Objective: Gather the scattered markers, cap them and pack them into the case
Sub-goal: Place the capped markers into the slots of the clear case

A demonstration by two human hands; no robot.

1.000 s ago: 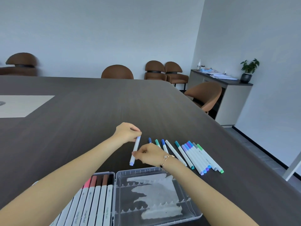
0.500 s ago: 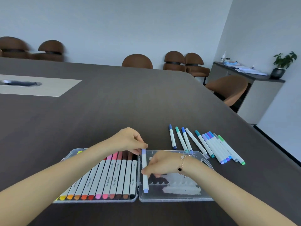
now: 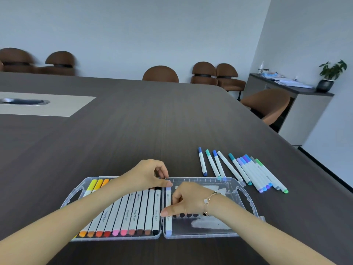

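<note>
- Head view: the clear case (image 3: 246,197) lies opened flat near the front edge of the dark wood-grain table (image 3: 143,131), its two halves side by side with a moulded handle cut-out at each outer end.
- Bare tabletop stretches far behind and to the left of the case; a pale inset panel (image 3: 63,106) with a metal cable slot sits well off at the left.
- The table's right edge runs diagonally past the loose markers (image 3: 242,171), which lie in a fanned row just beside the case's right half, a few tips touching or overlapping its back rim.
- The left half holds a packed row of markers (image 3: 133,213), white barrels printed "marker", caps running yellow through orange, pink and brown to black.
- One lavender-capped marker (image 3: 168,222) lies in the leftmost slot of the right half, right against the hinge; the rest of that half shows only its scalloped ribs and glare.
- The left hand (image 3: 150,176) pinches the marker's far end between thumb and fingertips.
- The right hand (image 3: 188,201), a gold bracelet (image 3: 208,203) at the wrist, has its fingers curled, the thumb pressing the barrel mid-length.
- Loose markers are slim white barrels with blue, teal, purple, grey and green caps.
- Brown rounded chairs (image 3: 160,74) line the far side.
</note>
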